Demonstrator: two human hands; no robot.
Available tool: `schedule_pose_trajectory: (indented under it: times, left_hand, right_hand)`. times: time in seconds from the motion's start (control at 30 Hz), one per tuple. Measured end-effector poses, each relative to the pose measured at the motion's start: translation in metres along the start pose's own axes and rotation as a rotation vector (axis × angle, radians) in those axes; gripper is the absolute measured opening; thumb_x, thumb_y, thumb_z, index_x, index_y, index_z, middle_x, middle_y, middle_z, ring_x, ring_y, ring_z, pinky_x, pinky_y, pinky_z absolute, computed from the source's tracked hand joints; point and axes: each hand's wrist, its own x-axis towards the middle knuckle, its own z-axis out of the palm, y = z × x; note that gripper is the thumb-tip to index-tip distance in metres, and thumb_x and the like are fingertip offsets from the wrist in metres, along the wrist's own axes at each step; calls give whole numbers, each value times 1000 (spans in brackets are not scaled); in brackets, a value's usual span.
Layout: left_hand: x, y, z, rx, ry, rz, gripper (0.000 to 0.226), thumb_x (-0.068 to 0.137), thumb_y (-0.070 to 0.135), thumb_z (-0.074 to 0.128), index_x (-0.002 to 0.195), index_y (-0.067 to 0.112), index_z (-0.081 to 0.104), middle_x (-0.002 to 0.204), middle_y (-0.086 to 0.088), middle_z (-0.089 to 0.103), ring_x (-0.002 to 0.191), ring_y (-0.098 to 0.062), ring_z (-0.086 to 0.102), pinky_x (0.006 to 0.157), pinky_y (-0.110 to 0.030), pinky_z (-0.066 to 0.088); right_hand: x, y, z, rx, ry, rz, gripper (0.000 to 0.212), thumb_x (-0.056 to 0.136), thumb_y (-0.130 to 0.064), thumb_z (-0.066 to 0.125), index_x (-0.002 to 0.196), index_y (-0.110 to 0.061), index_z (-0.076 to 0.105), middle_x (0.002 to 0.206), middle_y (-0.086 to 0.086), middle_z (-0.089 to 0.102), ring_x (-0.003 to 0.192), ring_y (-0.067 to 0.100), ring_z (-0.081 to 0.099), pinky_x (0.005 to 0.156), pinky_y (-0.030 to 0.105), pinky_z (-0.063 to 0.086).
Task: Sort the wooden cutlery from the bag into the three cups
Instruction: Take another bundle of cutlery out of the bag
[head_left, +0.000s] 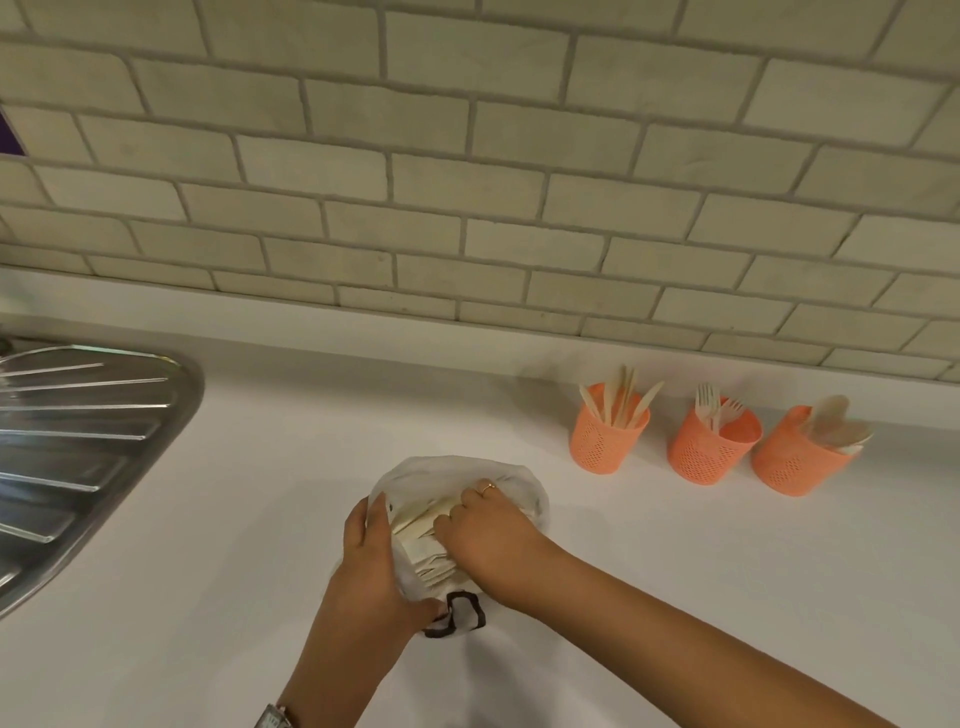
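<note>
On the counter (623, 571), left hand (363, 566) grips the bag (519, 478) by its edge. Right hand (493, 540) curls into wooden cutlery (415, 525), hold unclear. Black-outlined label (460, 613) unreadable.

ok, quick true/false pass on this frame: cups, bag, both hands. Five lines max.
1. The left cup holds knives. True.
2. The middle cup holds spoons. False: it holds forks; the spoons are in the right cup.
3. The bag is empty. False: wooden cutlery shows inside it.
4. The right hand is inside the bag's mouth, on the cutlery. True.
5. The left hand rests on the sink. False: it holds the bag's edge; the sink lies apart, further left.
</note>
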Motion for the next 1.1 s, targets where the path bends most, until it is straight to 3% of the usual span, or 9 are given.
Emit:
schedule_pose_trajectory:
  times: [0.07, 0.13, 0.23, 0.37, 0.53, 0.77, 0.83, 1.0, 1.1]
  left_hand:
    - [0, -2, -1, -35, 14, -2, 112, 58, 14, 83, 146, 16, 13, 148, 1, 16, 101, -4, 35, 79, -18, 37]
    - [0, -4, -5, -61, 23, 17, 113, 53, 17, 84, 145, 17, 18, 145, 1, 22, 99, -4, 35, 79, -18, 35]
    - [0, -3, -12, -98, -11, 6, 124, 34, 39, 74, 144, 18, 21, 142, 5, 25, 104, -6, 36, 82, -18, 32]
    - [3, -5, -7, -53, -1, 8, 114, 54, 16, 85, 145, 18, 18, 150, 2, 19, 127, -16, 39, 83, -18, 32]
    - [6, -6, -5, -54, 16, 10, 113, 57, 14, 86, 146, 17, 16, 151, 0, 19, 129, -19, 39, 92, -24, 36]
    - [12, -8, -12, -172, 12, 27, 104, 55, 12, 86, 141, 9, 28, 136, 2, 33, 133, -18, 31, 86, -22, 33]
    - [14, -9, -12, -207, 16, 11, 106, 58, 7, 85, 144, 10, 24, 145, 0, 29, 134, -18, 32, 93, -26, 35]
    - [20, -14, -14, -247, 13, -7, 108, 56, 10, 87, 144, 17, 25, 140, 0, 32, 126, -25, 42, 98, -44, 44]
    - [23, -20, -14, -241, 34, -19, 109, 55, 12, 88, 144, 17, 26, 140, 1, 32, 119, -31, 48, 93, -51, 47]
  right_hand:
    - [-8, 5, 5, 40, 45, -16, 35, 39, -12, 81, 68, -17, 62, 56, -3, 59, 54, 16, 57, 68, 27, 50]
    - [-17, 13, 8, 80, 109, -13, 35, 42, -5, 76, 74, -14, 61, 60, 1, 60, 54, 20, 57, 59, 28, 47]
    - [-30, 32, 3, 211, 172, -4, 34, 70, 1, 62, 104, -5, 59, 89, 14, 63, 81, 33, 58, 73, 38, 42]
    - [-35, 44, -3, 398, 126, 44, 44, 85, -33, 65, 122, -12, 51, 114, 11, 60, 103, 29, 50, 75, 33, 32]
    - [-31, 42, -3, 467, 100, 97, 36, 84, -32, 67, 111, -12, 53, 107, 8, 62, 96, 31, 58, 73, 35, 43]
    - [-37, 54, -16, 625, 122, 136, 27, 81, -21, 64, 106, -14, 55, 101, 7, 63, 93, 25, 56, 68, 32, 39]
    - [-40, 58, -16, 692, 112, 177, 30, 81, -19, 65, 109, -14, 56, 100, 6, 64, 90, 21, 55, 66, 28, 34]
    - [-49, 69, -13, 1219, 184, 299, 35, 77, -7, 68, 87, -39, 57, 83, -15, 64, 77, 2, 59, 71, 20, 46]
    - [-55, 73, -14, 1406, 272, 431, 21, 77, -5, 72, 89, -20, 64, 83, -2, 69, 75, 7, 64, 73, 24, 51]
